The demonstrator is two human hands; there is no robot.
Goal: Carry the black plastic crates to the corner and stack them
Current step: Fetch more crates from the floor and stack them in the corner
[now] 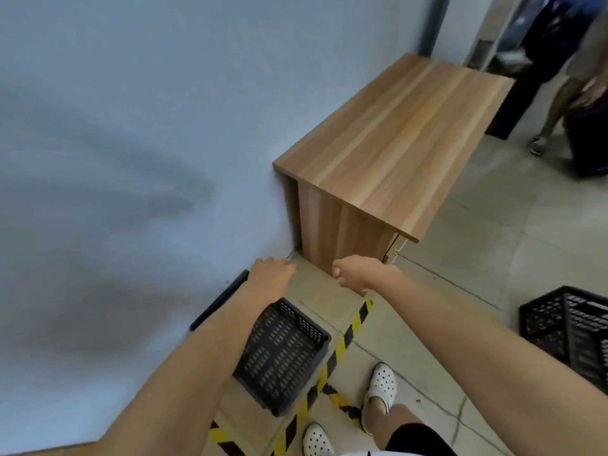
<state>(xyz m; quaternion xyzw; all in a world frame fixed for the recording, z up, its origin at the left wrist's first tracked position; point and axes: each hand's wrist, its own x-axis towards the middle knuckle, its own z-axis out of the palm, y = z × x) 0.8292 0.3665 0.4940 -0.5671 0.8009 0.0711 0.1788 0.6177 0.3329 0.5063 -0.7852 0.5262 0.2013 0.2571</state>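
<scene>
The black perforated plastic crate [283,353] sits on the floor right against the pale blue wall [115,126], close to the corner where the wall meets the side of a light-brown wood-grain cabinet [391,139]; my left forearm crosses over its wall-side half and hides that part. A second black perforated plastic crate [569,337] lies well apart, at the right edge of the view on the grey tiled floor [477,258], cut off by the frame. My left hand [271,269] is stretched out past the far end of the first crate, down near the foot of the wall; its fingers point away from me and I cannot tell whether they are curled or holding anything. My right hand [357,271] hangs in the air in front of the cabinet's side panel, fingers loosely bent, gripping nothing. The two hands are apart, with bare floor between them. A strip of yellow-and-black hazard tape [348,337] runs along the floor just beside the first crate, and my white perforated clogs [381,381] stand near it. At the top right, another person's legs [559,106] show beyond the cabinet, blurred.
</scene>
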